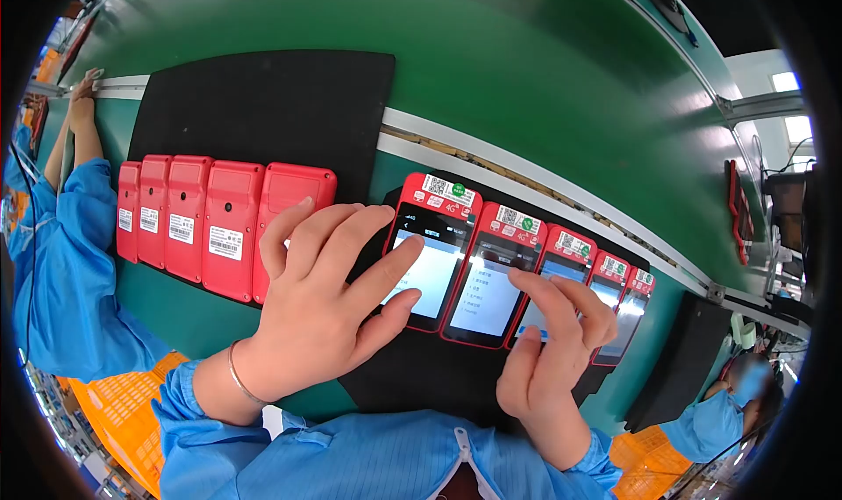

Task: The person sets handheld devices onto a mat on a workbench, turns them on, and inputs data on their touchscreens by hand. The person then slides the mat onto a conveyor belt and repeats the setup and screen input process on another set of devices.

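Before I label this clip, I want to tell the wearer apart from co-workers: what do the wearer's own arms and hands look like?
Both the left hand and right hand are gloveless, with slender fingers. Blue sleeves end in gathered cuffs. A thin, metallic-looking bracelet circles the left wrist; no band shows on the right.

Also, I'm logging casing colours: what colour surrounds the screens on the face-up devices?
The face-up devices have red casings, shown in the head view.

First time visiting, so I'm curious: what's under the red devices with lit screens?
A black mat peeks out past their edges; whatever lies directly beneath the lit red devices is covered.
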A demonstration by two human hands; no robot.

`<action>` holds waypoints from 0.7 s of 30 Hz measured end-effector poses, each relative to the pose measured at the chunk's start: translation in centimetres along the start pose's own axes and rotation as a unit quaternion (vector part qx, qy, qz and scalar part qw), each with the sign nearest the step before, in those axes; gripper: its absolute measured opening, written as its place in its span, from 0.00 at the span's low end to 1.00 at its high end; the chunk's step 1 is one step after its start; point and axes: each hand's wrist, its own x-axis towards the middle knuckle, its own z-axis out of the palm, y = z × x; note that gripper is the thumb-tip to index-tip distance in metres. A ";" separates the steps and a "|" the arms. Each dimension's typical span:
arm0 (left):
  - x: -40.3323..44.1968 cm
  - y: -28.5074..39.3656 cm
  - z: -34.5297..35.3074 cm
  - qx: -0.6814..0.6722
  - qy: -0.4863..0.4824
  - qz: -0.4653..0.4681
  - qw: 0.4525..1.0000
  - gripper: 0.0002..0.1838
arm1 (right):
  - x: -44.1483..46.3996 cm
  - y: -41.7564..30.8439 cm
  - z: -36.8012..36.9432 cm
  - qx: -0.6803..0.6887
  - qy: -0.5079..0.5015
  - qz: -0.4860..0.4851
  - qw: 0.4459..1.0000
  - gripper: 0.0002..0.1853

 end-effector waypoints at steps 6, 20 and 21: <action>-0.3 0.2 -1.0 -0.006 0.040 0.008 0.999 0.20 | -1.6 2.4 -2.0 -0.002 0.061 0.041 0.997 0.24; 1.2 7.9 1.6 -0.061 -0.007 0.009 0.998 0.26 | -3.4 7.3 -4.5 -0.041 0.080 0.039 0.995 0.26; 1.5 8.3 1.7 -0.062 -0.006 0.011 0.998 0.26 | -3.6 7.8 -4.8 -0.039 0.089 0.039 0.995 0.26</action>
